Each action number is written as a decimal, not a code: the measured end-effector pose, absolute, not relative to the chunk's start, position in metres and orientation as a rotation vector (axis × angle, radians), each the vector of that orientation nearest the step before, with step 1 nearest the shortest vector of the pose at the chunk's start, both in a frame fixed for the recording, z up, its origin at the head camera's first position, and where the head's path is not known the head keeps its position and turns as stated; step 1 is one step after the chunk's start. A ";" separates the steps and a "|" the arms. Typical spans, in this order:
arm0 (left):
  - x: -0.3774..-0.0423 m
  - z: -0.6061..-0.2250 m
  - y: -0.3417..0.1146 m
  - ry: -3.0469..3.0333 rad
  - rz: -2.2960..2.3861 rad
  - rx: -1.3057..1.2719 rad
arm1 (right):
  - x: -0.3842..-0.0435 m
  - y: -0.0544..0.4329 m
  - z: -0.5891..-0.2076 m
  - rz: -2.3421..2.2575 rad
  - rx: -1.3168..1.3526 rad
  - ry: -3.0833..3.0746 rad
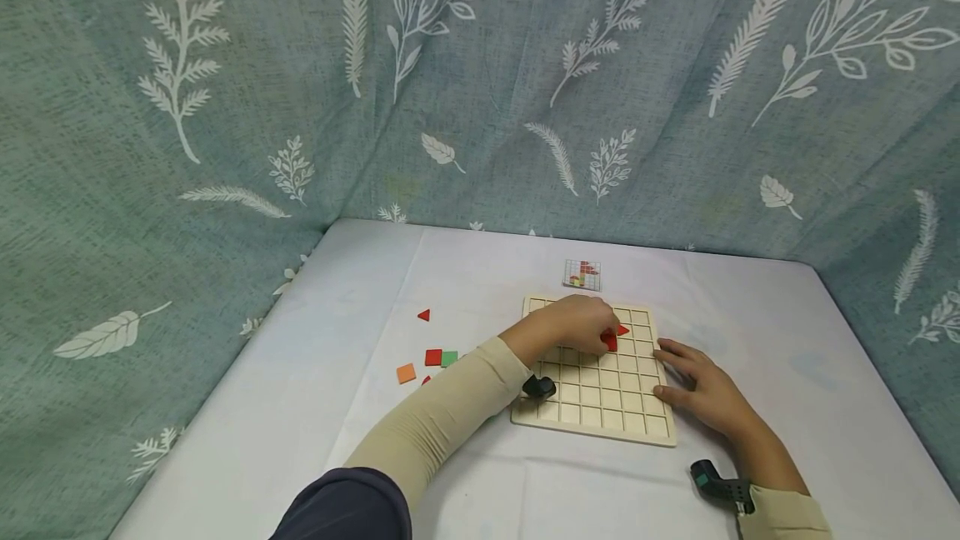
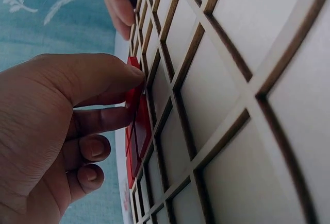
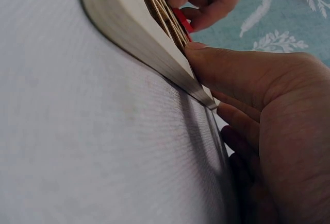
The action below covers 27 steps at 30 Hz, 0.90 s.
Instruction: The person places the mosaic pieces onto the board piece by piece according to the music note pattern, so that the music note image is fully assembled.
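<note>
My left hand (image 1: 579, 323) reaches over a pale wooden grid board (image 1: 591, 419), its forearm crossing the board's left side. Between thumb and forefinger it pinches a red tile (image 2: 135, 91), held on edge close over the grid in the left wrist view. More red tiles (image 2: 143, 131) lie right beneath it on the board; a red triangle's tip (image 1: 622, 329) shows past the fingers. My right hand (image 1: 703, 390) rests against the board's right edge, thumb and forefinger spread along it. Its thumb (image 3: 227, 69) touches the rim in the right wrist view.
Left of the board lie loose tiles: a red triangle (image 1: 424, 315), a red square (image 1: 433, 357), a green square (image 1: 449, 358) and an orange square (image 1: 406, 373). A small printed pattern card (image 1: 582, 274) lies behind the board. A leaf-patterned curtain (image 1: 480, 107) surrounds the white table (image 1: 750, 307).
</note>
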<state>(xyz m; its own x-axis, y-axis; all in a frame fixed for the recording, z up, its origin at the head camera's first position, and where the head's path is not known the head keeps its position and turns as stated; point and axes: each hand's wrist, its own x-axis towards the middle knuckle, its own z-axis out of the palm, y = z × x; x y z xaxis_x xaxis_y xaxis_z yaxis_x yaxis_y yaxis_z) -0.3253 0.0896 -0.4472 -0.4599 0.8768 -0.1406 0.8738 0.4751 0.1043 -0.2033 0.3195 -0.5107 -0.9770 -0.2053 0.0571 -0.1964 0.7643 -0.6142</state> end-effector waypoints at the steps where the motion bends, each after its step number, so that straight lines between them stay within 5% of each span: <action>1: -0.325 -0.447 0.090 2.546 0.021 1.524 | -0.203 0.319 -0.511 -1.020 -0.336 2.939; 27: -0.324 -0.450 0.093 2.569 -0.025 1.580 | -0.201 0.318 -0.506 -1.018 -0.358 2.947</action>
<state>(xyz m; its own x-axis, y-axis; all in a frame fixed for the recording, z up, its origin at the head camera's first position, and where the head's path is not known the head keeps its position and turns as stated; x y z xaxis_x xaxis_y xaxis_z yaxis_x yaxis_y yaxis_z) -0.3239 0.0933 -0.4498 -0.4452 0.8880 -0.1153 0.8900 0.4530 0.0517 -0.2012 0.3180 -0.5064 -0.9739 -0.2153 0.0713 -0.2134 0.7635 -0.6096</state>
